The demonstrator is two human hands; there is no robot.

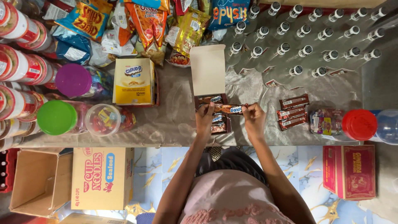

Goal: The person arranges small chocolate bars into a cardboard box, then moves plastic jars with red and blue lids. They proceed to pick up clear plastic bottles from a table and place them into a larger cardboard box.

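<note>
— Where's the chocolate bar [226, 109]?
— We pinch its ends, left hand [205, 119] and right hand [253, 118], level over the open box [212, 114] on the counter [174, 120], likely to keep it flat.

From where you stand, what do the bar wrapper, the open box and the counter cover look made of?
Bar wrapper, held by both hands: glossy brown plastic film, probably; it shines. Open box: matte tan cardboard, flap plain and stiff. Counter cover: seemingly clear plastic sheeting, wrinkled with bright glare.
</note>
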